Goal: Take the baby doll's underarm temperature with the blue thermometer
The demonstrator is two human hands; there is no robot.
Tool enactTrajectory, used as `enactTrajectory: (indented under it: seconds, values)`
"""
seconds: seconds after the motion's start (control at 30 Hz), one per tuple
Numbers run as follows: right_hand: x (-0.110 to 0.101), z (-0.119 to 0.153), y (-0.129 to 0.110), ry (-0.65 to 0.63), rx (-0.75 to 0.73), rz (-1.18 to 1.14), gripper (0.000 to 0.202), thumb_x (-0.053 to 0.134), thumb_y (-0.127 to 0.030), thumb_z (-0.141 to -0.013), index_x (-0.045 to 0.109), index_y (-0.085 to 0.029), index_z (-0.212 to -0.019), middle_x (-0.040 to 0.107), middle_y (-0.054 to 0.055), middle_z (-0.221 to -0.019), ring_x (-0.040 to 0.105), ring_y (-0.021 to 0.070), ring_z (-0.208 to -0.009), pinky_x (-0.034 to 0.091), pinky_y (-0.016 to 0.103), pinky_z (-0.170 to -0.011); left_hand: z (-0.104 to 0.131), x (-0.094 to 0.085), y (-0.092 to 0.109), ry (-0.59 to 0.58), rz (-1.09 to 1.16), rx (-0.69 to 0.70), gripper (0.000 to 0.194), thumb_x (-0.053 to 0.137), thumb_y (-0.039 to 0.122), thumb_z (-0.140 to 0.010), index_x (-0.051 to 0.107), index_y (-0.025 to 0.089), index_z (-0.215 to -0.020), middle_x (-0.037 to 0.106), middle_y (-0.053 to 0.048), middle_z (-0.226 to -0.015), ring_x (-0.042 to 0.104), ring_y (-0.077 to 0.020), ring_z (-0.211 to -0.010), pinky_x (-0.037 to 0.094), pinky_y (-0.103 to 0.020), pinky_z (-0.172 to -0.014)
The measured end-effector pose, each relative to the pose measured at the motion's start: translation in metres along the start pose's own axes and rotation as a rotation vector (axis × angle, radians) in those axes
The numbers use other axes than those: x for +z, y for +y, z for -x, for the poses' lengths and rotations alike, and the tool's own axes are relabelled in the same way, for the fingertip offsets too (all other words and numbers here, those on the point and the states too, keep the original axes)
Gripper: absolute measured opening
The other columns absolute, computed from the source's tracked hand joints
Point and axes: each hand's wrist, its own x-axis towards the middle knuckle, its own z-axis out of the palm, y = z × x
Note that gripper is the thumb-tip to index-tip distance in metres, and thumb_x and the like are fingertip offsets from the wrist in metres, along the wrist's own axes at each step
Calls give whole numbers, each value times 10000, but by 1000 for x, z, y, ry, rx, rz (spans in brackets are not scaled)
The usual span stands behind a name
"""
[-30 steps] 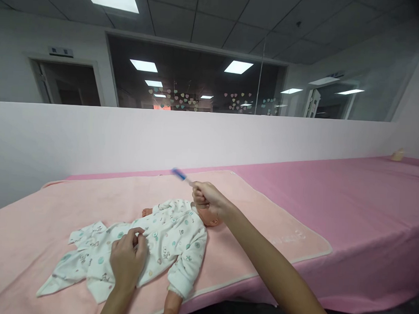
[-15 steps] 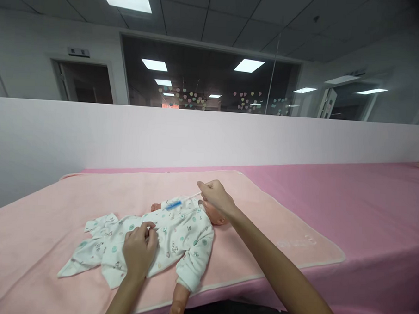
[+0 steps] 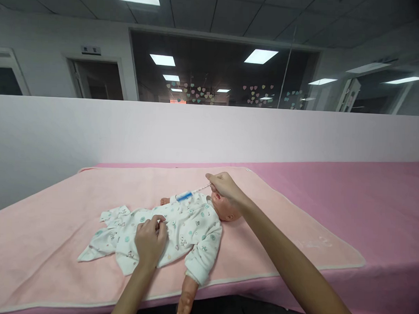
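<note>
A baby doll (image 3: 228, 208) lies on its back in a white printed romper (image 3: 178, 229), its head to the right. My right hand (image 3: 225, 185) is closed in a pinch just above the doll's face. From it a thin white cord or stick (image 3: 201, 188) with small marks runs down to the left. At its far end a blue bar-shaped piece (image 3: 184, 196) is over the doll's chest. My left hand (image 3: 151, 238) rests on the doll's belly with its fingers curled in; whether cloth is between them is hidden.
A peach blanket (image 3: 64, 206) lies under the doll, on a pink table cover (image 3: 333, 190). One doll arm (image 3: 186, 297) hangs over the table's front edge. A low white partition (image 3: 210, 134) stands behind the table, with a large window above it.
The view has shifted a little, so the table and doll sit further right and higher. The blue piece looks sharper than before, when it was blurred. Both hands keep their places by the doll.
</note>
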Motion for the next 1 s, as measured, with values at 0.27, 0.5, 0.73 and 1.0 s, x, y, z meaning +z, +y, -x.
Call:
enactTrajectory:
  seconds: [0.27, 0.5, 0.73, 1.0]
  values:
    - [4, -1, 5, 252, -146, 262, 408, 473, -312, -795, 287, -208, -447, 238, -66, -420, 174, 53, -390, 146, 223, -382, 0, -2, 3, -6, 24, -23, 168, 419, 172, -767, 582, 200, -739, 493, 24, -529, 464, -146, -554, 352, -285, -708]
    - [9, 1, -9, 62, -12, -27, 355, 476, -315, -808, 357, -187, -499, 292, -77, -432, 182, 33, -366, 152, 193, -366, 1, -2, 3, -17, 23, -31, 172, 414, 170, -780, 581, 198, -749, 494, 25, -527, 468, -145, -560, 356, -278, -708]
    - [10, 1, -9, 50, 23, -142, 360, 492, -305, -812, 360, -181, -501, 283, -82, -412, 172, 23, -349, 139, 184, -344, 1, -2, 3, -18, 36, -33, 167, 418, 164, -777, 577, 196, -737, 489, 27, -528, 462, -139, -551, 351, -277, -713]
    - [9, 1, -9, -43, 52, -146, 373, 483, -329, -831, 372, -176, -509, 300, -79, -419, 189, 25, -354, 155, 176, -354, 1, -2, 4, -18, 29, -32, 172, 415, 170, -773, 582, 197, -741, 499, 20, -535, 457, -145, -559, 349, -276, -700]
